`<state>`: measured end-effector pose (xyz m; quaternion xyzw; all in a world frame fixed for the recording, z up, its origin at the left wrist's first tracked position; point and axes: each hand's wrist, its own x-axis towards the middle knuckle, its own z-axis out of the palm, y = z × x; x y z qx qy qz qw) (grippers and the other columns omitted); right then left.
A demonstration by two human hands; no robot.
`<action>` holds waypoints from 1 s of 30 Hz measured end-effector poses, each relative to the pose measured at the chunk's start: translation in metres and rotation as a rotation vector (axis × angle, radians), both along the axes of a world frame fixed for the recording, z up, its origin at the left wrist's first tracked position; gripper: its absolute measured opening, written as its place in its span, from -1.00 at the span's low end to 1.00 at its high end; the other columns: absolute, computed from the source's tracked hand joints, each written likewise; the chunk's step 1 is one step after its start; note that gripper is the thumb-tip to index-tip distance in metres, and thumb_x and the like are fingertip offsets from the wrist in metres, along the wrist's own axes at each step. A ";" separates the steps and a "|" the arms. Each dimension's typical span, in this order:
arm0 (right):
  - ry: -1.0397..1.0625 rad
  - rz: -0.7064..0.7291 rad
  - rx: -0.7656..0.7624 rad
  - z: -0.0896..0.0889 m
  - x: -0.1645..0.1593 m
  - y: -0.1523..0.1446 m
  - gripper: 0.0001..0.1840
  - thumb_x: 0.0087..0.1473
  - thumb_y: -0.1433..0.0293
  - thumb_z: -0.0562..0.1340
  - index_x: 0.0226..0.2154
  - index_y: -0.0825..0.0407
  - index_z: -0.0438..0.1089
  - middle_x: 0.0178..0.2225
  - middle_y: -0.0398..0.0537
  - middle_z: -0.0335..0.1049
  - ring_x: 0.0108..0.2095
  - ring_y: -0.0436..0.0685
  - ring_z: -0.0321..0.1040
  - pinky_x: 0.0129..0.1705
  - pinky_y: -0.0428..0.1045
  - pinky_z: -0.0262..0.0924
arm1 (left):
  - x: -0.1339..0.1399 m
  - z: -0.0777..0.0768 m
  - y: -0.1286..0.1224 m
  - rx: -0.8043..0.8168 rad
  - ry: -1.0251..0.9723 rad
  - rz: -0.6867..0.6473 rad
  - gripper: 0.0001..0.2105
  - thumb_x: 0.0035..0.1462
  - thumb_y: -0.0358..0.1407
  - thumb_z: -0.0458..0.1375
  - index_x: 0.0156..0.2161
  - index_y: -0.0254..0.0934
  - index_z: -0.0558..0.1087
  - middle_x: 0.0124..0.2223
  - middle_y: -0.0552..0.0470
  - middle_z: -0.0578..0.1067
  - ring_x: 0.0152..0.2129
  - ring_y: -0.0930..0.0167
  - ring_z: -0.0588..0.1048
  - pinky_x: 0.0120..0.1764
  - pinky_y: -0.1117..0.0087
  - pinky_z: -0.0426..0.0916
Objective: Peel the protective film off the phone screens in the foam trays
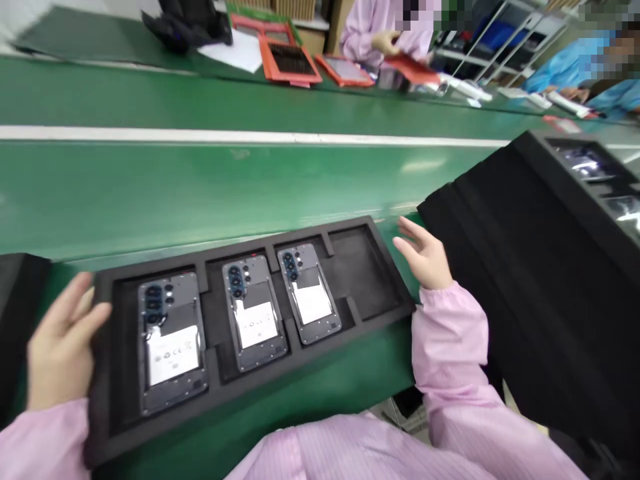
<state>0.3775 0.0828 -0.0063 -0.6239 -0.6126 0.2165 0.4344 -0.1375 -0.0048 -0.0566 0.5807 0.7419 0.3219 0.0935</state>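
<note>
A long black foam tray (383,313) lies slantwise on the green bench in front of me. Three smartphones without back covers rest in its recesses, camera ends away from me: a left phone (173,347), a middle phone (255,313) and a right phone (310,290). White battery labels show on all of them. My left hand (65,340) is at the tray's left end, slightly blurred, fingers and thumb apart, the thumb close to the rim; contact cannot be made out. Just beyond the right end is my right hand (425,257), thumb and fingers apart, holding nothing.
Stacked black foam trays (550,267) stand at the right, the top one holding shiny devices. Another black foam piece (23,313) lies at the left edge. Across the green bench (200,187) are red-orange frames (290,60), a black bag (190,23) and a co-worker's hand (385,43).
</note>
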 end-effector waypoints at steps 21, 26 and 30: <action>-0.640 0.135 -0.342 0.049 -0.207 -0.047 -0.21 -0.07 0.09 0.25 0.15 0.13 0.18 -0.10 0.16 0.36 -0.10 0.33 0.36 -0.08 0.12 0.28 | 0.050 0.033 0.036 -0.170 0.123 -0.226 -0.56 0.19 -0.19 -0.20 -0.29 -0.32 0.51 -0.26 -0.26 0.50 -0.17 0.00 0.46 -0.05 -0.02 0.21; -0.805 0.234 -0.445 0.039 -0.262 -0.058 -0.08 -0.11 0.07 0.30 0.20 0.22 0.15 -0.10 0.27 0.30 -0.10 0.39 0.33 -0.13 0.14 0.28 | 0.034 0.034 0.040 -0.125 -0.226 -0.065 -0.59 0.20 -0.10 -0.20 -0.34 -0.26 0.43 -0.16 -0.21 0.49 -0.06 0.02 0.41 0.07 -0.03 0.14; -0.888 0.176 -0.483 0.021 -0.285 -0.060 -0.02 -0.04 0.11 0.32 0.28 0.28 0.03 -0.02 0.44 0.20 -0.07 0.44 0.27 -0.16 0.17 0.27 | 0.029 0.042 0.027 -0.105 -0.588 -0.187 -0.60 0.10 0.06 -0.11 -0.33 -0.26 0.31 -0.17 -0.16 0.51 -0.18 0.13 0.49 -0.13 0.17 0.38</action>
